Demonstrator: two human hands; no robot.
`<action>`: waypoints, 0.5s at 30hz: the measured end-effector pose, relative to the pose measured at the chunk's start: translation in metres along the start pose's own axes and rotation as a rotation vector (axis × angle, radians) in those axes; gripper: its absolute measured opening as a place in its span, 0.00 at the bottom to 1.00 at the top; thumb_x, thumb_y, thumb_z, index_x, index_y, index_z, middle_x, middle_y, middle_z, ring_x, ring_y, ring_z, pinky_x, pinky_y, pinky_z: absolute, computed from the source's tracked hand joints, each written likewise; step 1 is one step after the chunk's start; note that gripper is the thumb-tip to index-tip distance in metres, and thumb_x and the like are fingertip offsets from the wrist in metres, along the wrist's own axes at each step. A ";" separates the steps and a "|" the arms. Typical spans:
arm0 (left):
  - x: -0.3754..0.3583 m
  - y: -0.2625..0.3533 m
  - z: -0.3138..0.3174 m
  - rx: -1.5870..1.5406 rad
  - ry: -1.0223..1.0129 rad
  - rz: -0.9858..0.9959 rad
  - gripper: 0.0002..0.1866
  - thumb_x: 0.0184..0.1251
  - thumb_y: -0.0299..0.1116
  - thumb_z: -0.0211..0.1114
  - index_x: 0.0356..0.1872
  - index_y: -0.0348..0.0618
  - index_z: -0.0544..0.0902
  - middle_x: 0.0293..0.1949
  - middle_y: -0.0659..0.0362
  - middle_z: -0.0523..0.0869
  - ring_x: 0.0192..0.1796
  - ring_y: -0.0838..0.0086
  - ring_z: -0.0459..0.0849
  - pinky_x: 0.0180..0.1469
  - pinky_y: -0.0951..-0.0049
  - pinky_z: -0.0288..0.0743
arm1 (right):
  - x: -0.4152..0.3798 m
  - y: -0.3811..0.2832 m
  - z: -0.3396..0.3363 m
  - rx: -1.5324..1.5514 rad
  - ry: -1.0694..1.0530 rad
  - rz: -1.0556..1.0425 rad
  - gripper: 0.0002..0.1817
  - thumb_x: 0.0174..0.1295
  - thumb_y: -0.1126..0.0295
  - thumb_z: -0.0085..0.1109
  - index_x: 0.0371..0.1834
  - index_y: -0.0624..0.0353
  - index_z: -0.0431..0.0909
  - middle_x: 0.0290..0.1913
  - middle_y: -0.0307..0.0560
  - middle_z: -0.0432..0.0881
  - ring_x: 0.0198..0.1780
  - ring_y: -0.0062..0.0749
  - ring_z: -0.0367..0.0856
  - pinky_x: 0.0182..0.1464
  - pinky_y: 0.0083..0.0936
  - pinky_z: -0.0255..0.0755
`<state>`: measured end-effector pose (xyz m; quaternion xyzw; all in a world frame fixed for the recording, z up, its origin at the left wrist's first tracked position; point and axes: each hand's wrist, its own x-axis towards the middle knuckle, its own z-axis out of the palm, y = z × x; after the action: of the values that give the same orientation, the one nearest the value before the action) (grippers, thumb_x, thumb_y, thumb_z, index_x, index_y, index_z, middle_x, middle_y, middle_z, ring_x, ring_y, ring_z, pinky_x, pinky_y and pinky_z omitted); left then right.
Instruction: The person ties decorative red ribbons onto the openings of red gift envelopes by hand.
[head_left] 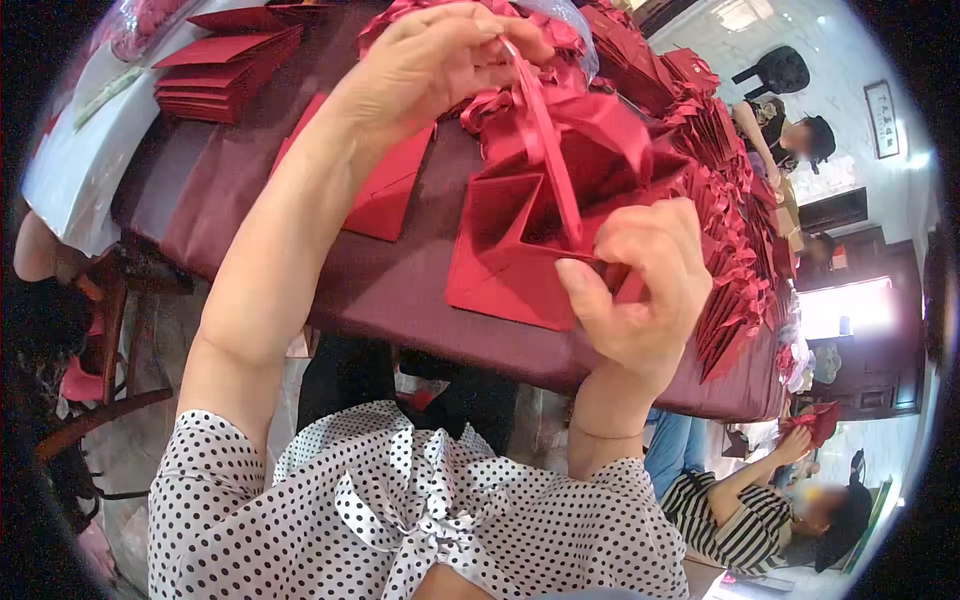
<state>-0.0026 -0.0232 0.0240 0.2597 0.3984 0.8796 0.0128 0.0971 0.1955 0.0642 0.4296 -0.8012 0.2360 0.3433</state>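
Observation:
A red paper bag point(505, 285) lies on the dark red tablecloth in front of me, its mouth spread apart. Raised over the far side, my left hand point(450, 65) pinches one end of a red ribbon point(548, 140), which runs taut down to the bag. My right hand point(650, 285) is at the bag's right side, thumb and fingers closed on its rim. Part of that grip is hidden behind the fingers. Under my left forearm lies a flat red paper piece point(385, 200).
Folded red bags point(230, 75) are stacked at the far left. Many ribboned red bags point(735, 250) line the table's right side. A person in a striped shirt point(745, 515) holds a red item at right; another person point(785, 140) is farther back. A wooden chair point(110, 370) stands left.

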 end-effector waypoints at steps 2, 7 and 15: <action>0.001 -0.004 -0.004 0.098 -0.043 0.033 0.17 0.70 0.34 0.50 0.49 0.28 0.76 0.47 0.44 0.82 0.51 0.59 0.81 0.60 0.60 0.72 | 0.000 0.000 0.001 0.015 -0.008 0.033 0.17 0.33 0.68 0.75 0.21 0.55 0.72 0.26 0.41 0.76 0.28 0.36 0.72 0.33 0.29 0.67; -0.006 -0.001 0.021 0.042 -0.112 0.008 0.10 0.73 0.34 0.46 0.41 0.39 0.72 0.46 0.42 0.82 0.51 0.59 0.82 0.56 0.62 0.74 | -0.003 0.008 0.003 0.095 -0.074 0.062 0.18 0.38 0.67 0.74 0.24 0.58 0.72 0.27 0.42 0.76 0.28 0.33 0.71 0.33 0.26 0.65; -0.011 -0.005 -0.012 0.047 -0.138 -0.036 0.12 0.74 0.36 0.47 0.48 0.40 0.71 0.46 0.48 0.81 0.52 0.67 0.79 0.53 0.69 0.73 | -0.006 0.016 0.009 0.137 -0.008 -0.012 0.18 0.34 0.62 0.77 0.23 0.55 0.77 0.30 0.42 0.76 0.31 0.37 0.72 0.34 0.27 0.66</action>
<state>0.0009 -0.0309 0.0091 0.3127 0.4216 0.8497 0.0500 0.0824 0.2008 0.0519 0.4578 -0.7818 0.2865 0.3116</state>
